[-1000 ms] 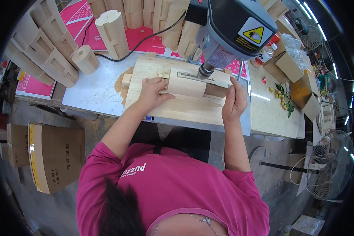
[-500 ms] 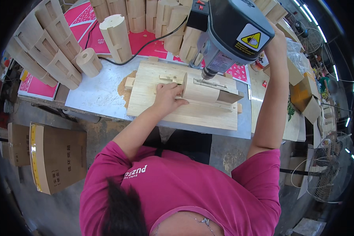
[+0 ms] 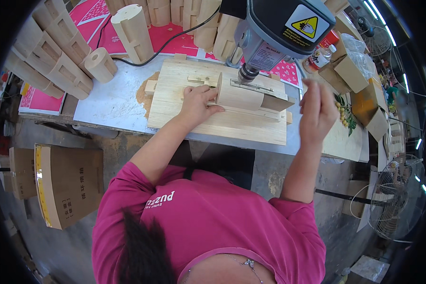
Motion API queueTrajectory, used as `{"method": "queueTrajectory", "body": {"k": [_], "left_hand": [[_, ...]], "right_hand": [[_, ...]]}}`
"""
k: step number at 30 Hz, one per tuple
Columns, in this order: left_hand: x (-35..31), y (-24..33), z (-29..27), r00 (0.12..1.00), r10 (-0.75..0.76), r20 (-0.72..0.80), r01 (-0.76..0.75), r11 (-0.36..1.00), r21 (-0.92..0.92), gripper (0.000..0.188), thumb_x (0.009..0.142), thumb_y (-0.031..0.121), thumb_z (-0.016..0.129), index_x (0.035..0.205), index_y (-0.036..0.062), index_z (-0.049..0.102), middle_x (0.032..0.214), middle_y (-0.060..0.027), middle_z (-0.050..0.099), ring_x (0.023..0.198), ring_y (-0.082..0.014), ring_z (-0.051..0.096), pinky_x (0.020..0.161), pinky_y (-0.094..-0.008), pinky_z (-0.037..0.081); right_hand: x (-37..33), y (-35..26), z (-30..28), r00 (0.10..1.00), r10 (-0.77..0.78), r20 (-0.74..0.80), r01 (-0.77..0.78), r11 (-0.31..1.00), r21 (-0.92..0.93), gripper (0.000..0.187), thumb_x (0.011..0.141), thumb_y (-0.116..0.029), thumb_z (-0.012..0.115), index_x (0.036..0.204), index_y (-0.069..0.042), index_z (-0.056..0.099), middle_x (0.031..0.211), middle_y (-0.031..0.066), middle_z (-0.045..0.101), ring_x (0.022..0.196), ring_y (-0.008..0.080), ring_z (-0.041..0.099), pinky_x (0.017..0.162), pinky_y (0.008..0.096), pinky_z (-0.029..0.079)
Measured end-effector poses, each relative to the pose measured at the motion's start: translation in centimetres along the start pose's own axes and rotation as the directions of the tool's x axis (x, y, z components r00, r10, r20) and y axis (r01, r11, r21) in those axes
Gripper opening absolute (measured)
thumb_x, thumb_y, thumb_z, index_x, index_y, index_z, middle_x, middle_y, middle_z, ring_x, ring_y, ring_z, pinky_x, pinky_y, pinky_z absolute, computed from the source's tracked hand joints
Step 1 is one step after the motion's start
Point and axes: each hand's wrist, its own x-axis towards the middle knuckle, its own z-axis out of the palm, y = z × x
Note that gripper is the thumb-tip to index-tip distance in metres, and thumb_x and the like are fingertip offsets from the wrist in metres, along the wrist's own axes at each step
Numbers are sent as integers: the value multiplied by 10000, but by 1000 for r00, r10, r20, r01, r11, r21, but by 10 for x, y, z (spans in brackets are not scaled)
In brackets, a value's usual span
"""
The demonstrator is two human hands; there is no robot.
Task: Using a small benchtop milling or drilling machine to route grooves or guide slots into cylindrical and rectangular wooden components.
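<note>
Woodworking workshop, drill press [image 3: 279, 28], sawdust [image 3: 142, 94]

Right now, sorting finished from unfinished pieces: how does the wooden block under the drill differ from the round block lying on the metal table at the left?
The wooden block under the drill lies on the plywood jig board, steadied by the left hand; the round block rests untouched on the metal table. The drilled block shows a smooth curved side; the round one turns a holed end toward the camera. Both are pale, unpainted wood.
</note>
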Motion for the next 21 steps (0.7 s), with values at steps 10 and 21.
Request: {"method": "queueTrajectory", "body": {"k": [10, 21], "left_hand": [[-2, 1, 0, 1000, -13, 1, 13, 1000, 1, 466, 605, 336, 765, 1014, 157, 636, 751, 1, 536, 820, -186, 529, 771, -370, 285], [-4, -1, -1, 1000, -29, 6, 29, 1000, 3, 486, 604, 345, 763, 1030, 153, 631, 759, 0, 539, 829, -191, 531, 776, -372, 287]], "right_hand": [[-51, 65, 59, 964, -233, -129, 245, 966, 88, 189, 909, -62, 426, 875, 41, 580, 679, 80, 532, 636, 158, 507, 644, 283, 422], [23, 19, 10, 960, -204, -193, 216, 975, 43, 160, 867, -61, 503, 762, 23, 590, 578, 89, 485, 505, 132, 455, 491, 264, 369]]}}
